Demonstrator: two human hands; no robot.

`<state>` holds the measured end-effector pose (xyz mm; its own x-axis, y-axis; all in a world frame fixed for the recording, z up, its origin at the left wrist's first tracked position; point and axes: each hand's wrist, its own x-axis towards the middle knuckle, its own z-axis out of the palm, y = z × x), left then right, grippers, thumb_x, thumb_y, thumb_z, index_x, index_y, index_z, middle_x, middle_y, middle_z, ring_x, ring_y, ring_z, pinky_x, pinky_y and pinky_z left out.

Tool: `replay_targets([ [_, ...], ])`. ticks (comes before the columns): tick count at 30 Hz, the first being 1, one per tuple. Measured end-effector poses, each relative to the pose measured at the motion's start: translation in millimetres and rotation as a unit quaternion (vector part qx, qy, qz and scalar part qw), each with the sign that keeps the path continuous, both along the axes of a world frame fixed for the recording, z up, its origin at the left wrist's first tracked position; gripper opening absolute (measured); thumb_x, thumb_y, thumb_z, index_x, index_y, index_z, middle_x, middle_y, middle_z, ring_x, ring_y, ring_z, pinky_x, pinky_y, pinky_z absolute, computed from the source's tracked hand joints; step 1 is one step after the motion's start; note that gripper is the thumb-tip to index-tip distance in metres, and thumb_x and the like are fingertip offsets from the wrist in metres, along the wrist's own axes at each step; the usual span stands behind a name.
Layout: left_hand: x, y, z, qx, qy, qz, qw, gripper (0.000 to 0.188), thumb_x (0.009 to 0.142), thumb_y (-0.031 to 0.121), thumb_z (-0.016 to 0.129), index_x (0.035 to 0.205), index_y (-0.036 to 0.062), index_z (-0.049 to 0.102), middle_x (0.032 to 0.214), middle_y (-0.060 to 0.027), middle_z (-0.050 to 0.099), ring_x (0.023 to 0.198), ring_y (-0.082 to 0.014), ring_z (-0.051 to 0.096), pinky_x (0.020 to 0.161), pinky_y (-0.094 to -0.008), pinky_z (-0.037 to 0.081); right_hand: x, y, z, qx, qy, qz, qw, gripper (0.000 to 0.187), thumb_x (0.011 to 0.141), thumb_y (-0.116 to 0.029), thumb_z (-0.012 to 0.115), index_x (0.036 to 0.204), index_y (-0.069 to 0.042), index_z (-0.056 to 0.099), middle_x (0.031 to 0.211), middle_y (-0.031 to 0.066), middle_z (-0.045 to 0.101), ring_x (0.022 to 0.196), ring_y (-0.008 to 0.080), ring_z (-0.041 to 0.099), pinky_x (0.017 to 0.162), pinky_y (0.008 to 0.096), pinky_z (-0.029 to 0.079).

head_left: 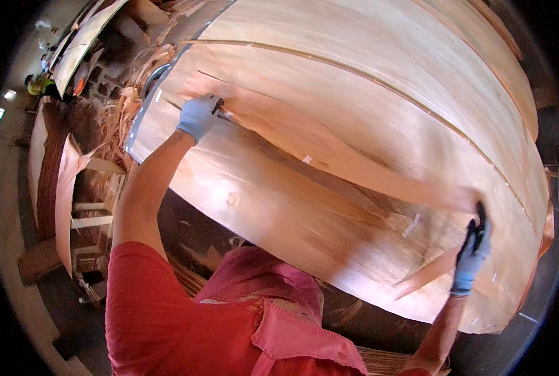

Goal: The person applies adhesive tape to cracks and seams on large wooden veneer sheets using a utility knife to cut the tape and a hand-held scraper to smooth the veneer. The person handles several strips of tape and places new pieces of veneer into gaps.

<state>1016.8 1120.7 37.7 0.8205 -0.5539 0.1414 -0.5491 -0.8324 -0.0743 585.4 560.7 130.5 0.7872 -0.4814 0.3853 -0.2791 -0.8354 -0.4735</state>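
A long, reddish-brown strip of wood veneer (329, 153) stretches across a large pale veneer sheet (229, 172), raised and curling along its length. My left hand (199, 118), in a light blue glove with black fingers, is closed on the strip near its left end. At the far right, my right hand (473, 254), gloved the same way, grips the strip's other end; motion smears that end a little. Below the strip a dark, rough band shows on the sheet. A small white tape piece (411, 225) lies near the right part of this band.
A narrow wooden batten (354, 70) crosses the sheet beyond the strip. A loose veneer scrap (426, 274) lies beside my right hand. Heaped veneer shreds (129, 109) and upright veneer sheets (66, 207) stand on the left. Someone in a bright vest (39, 86) is far back left.
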Motion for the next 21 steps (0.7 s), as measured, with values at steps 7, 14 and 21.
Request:
replay_targets([
  [7,-40,9,71,-0.046,-0.133,-0.01,0.99,0.016,0.088,0.018,0.058,0.101,0.0158,0.065,0.096,-0.0085,0.067,0.083,-0.0312,0.067,0.07,-0.0426,0.053,-26,-33,24,-0.03,0.027,-0.016,0.999,0.041,0.1,-0.005,0.049,0.14,0.0,0.051,0.141,0.0152,0.054,0.127,0.0203,0.051,0.108,0.033,0.04],
  [14,-85,5,39,-0.083,-0.092,0.001,0.992,0.028,0.086,0.025,0.064,0.112,0.0155,0.064,0.109,-0.0083,0.065,0.087,-0.0309,0.066,0.072,-0.0427,0.053,-82,-16,-67,-0.055,0.09,-0.059,0.993,0.033,0.1,-0.009,0.049,0.132,-0.005,0.058,0.127,0.0173,0.063,0.116,0.031,0.061,0.098,0.0388,0.047],
  [21,-120,-43,21,-0.164,-0.025,-0.049,0.985,0.059,0.086,0.034,0.065,0.139,0.0156,0.048,0.128,-0.013,0.06,0.099,-0.0333,0.065,0.084,-0.0434,0.052,-73,13,-72,-0.009,0.142,-0.064,0.988,0.034,0.099,-0.006,0.049,0.131,-0.002,0.057,0.126,0.0185,0.063,0.117,0.0311,0.061,0.099,0.038,0.048],
])
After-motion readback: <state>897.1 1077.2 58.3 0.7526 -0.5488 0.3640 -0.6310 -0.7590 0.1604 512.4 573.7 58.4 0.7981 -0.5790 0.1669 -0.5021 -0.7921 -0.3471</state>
